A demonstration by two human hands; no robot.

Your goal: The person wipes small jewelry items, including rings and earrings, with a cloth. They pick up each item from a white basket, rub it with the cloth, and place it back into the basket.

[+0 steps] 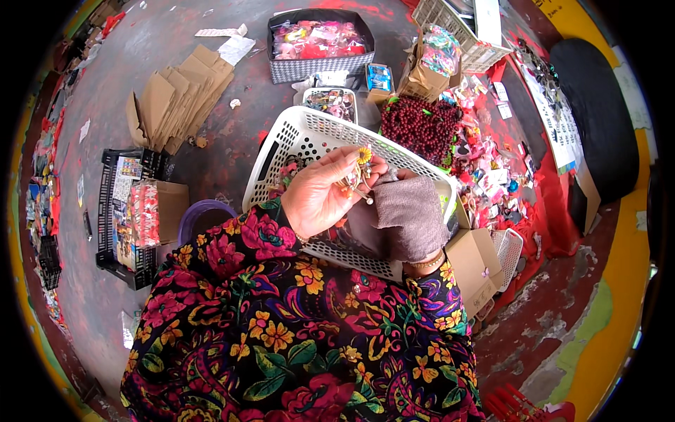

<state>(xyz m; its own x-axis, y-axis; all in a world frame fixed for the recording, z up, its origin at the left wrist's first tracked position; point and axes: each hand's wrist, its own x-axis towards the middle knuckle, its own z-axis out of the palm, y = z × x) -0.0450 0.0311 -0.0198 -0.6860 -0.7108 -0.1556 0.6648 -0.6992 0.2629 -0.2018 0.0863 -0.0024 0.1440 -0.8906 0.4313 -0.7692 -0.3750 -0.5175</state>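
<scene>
In front of my chest, my left hand (322, 191) pinches a small hair ornament (364, 156) with a yellow flower, pale beads and thin loops. A brownish-grey cloth (408, 211) is bunched around my right hand (429, 259), hiding most of its fingers. The right hand sits close beside the ornament; whether it also grips the ornament cannot be made out. Both hands are over a white perforated plastic basket (278, 137), which holds small mixed pieces and a clear bag partly hidden by my arms.
Beyond the basket stand a small white tray of trinkets (330, 100) and a checked fabric box (320, 67) of pink packets. Dark red bead strands (420, 130) lie right. Flattened cardboard (179, 98), a black crate (105, 204) and a purple tub (198, 214) are left; an open carton (471, 271) is near right.
</scene>
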